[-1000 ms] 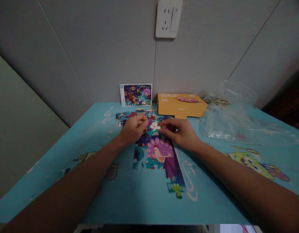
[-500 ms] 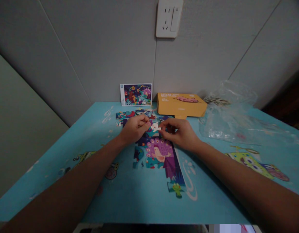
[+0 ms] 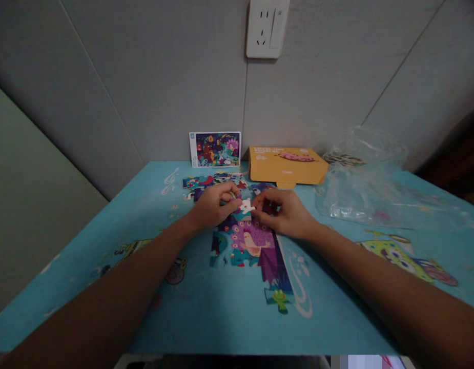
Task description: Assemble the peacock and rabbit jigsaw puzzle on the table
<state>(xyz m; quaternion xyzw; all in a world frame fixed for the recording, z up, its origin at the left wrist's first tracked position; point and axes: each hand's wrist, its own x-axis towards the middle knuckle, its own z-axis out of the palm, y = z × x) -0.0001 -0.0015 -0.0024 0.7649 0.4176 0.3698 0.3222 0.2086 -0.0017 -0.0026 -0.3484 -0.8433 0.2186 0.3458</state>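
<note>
While the curled left hand (image 3: 213, 206) and half-closed right hand (image 3: 283, 214) met above the table, a small white jigsaw piece (image 3: 246, 206) sat between their fingertips; which hand gripped it, I could not tell. Below, a purple peacock jigsaw (image 3: 244, 243) ran lengthwise from six to twelve o'clock, with blue printed tabletop (image 3: 229, 318) stretching toward three and nine.

**Your puzzle: purple, pink and teal on turquoise**

Your jigsaw puzzle (image 3: 240, 246) shows a pink-fanned peacock on purple and teal, with the white puzzle piece (image 3: 246, 206) pale against it. The picture card (image 3: 217, 149) carries deep purples and reds, the carton (image 3: 286, 165) is mustard yellow with a pink motif, and the table cover (image 3: 86, 287) is turquoise with cartoon prints.
</note>
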